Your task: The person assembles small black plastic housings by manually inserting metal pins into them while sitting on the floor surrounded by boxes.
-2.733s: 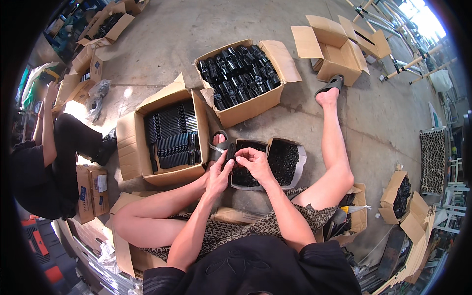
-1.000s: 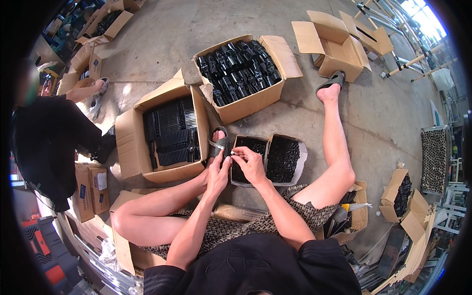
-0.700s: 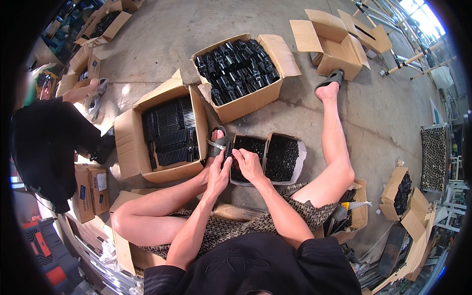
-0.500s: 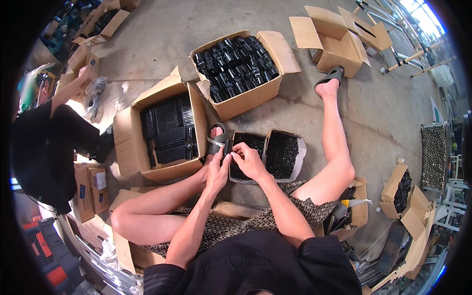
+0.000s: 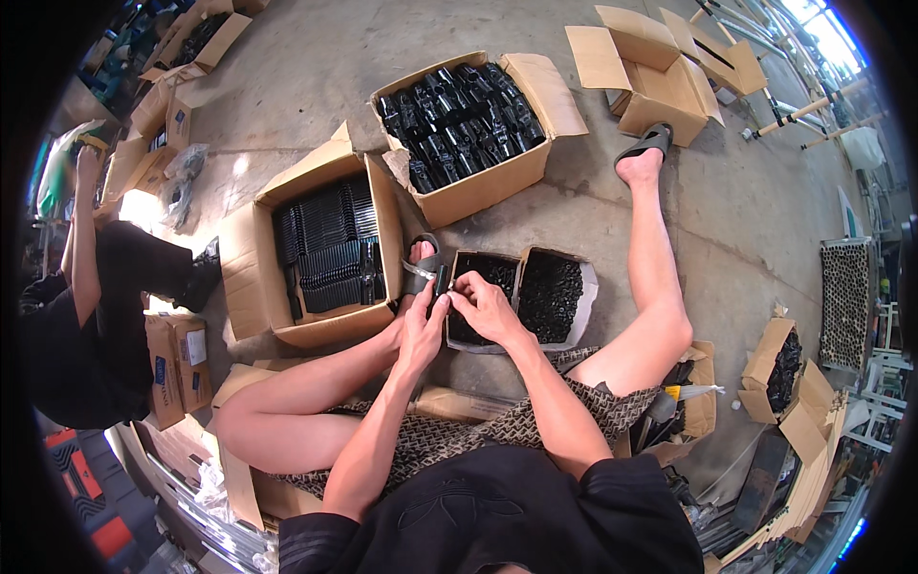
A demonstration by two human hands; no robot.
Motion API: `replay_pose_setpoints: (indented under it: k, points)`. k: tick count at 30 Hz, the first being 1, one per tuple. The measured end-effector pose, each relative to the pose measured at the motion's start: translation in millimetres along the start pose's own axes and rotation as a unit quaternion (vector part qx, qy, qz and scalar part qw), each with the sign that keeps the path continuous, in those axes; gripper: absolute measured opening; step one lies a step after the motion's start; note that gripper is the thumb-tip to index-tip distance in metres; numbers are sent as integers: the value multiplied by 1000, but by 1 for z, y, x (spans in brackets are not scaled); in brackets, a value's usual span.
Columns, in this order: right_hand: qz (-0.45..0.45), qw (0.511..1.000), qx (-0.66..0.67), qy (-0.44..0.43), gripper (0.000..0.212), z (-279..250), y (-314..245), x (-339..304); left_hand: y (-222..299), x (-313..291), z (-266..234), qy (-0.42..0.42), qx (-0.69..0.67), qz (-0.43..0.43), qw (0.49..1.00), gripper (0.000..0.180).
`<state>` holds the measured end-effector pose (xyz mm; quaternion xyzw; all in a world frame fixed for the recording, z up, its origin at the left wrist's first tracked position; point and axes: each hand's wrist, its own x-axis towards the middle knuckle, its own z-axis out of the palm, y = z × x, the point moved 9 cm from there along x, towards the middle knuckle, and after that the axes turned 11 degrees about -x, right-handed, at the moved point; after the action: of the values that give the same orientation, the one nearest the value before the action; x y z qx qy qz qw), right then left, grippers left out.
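Observation:
I sit on a concrete floor with my legs apart. Between them, my left hand [image 5: 421,325] and my right hand [image 5: 483,306] are closed together on a small black part [image 5: 442,283], just above a low twin-compartment tray [image 5: 521,330] filled with small black pieces. A cardboard box [image 5: 330,251] of neatly stacked black parts stands just left of my hands. Beyond it, a second cardboard box [image 5: 469,124] holds loosely piled black parts.
Another person in black [image 5: 91,316] stands at the left among several small cartons. Open empty boxes [image 5: 650,67] lie at the far right. A crate of dark tubes [image 5: 846,301] and more boxes [image 5: 779,368] sit at the right.
My hands have stayed at the same spot, working the small black part between the fingers. The person at the left has shifted and raised an arm.

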<state>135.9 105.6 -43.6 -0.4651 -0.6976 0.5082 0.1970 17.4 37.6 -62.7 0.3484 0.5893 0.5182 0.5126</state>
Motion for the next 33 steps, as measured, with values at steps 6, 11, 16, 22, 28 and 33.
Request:
replay_pose_setpoints:
  k: [6,11,16,22,28,33]
  points:
    - [14,997,-43,-58,26,10,24,1,4,-1,0,-30,1,-71,997,58]
    - [15,969,-206,-136,17,22,58,-11,1,0,-18,10,119,-23,993,60]
    - [-4,856,-458,-240,22,59,100,-34,26,-1,-29,37,152,0,988,55]
    - [11,879,-424,-220,18,55,100,-30,47,-8,-26,33,277,55,959,56]
    - [-26,947,-267,-178,22,36,78,-22,37,-5,-23,28,260,52,964,56]
    - [74,989,20,-130,16,3,47,-17,39,-6,-23,27,297,81,951,55]
